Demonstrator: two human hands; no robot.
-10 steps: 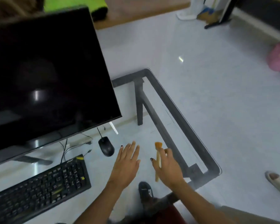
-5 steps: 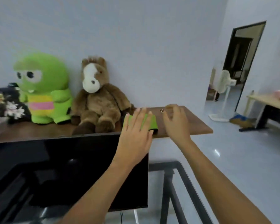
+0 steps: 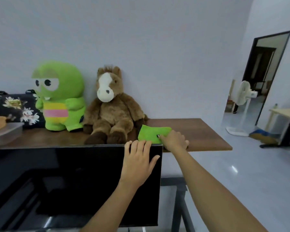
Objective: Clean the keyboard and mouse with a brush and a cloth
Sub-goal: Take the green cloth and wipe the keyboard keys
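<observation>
A bright green cloth (image 3: 150, 132) lies on the brown wooden shelf (image 3: 201, 131) behind the black monitor (image 3: 65, 181), next to a brown plush horse. My right hand (image 3: 174, 141) reaches over the shelf's front edge and pinches the cloth's right lower corner, which is lifted a little. My left hand (image 3: 137, 159) lies flat against the monitor's top right corner, fingertips at its upper edge, holding nothing. Keyboard, mouse and brush are out of view.
On the shelf sit a green plush figure (image 3: 59, 97), the brown plush horse (image 3: 110, 111), a floral bag (image 3: 15, 108) and a clear lidded box (image 3: 5, 133). The desk's dark metal frame (image 3: 179, 198) shows below. A white fan (image 3: 243, 106) stands by the doorway at right.
My view rose from the desk to the shelf. The brush has left my right hand, which now pinches the cloth. My left hand dropped from the cloth to the monitor's top edge.
</observation>
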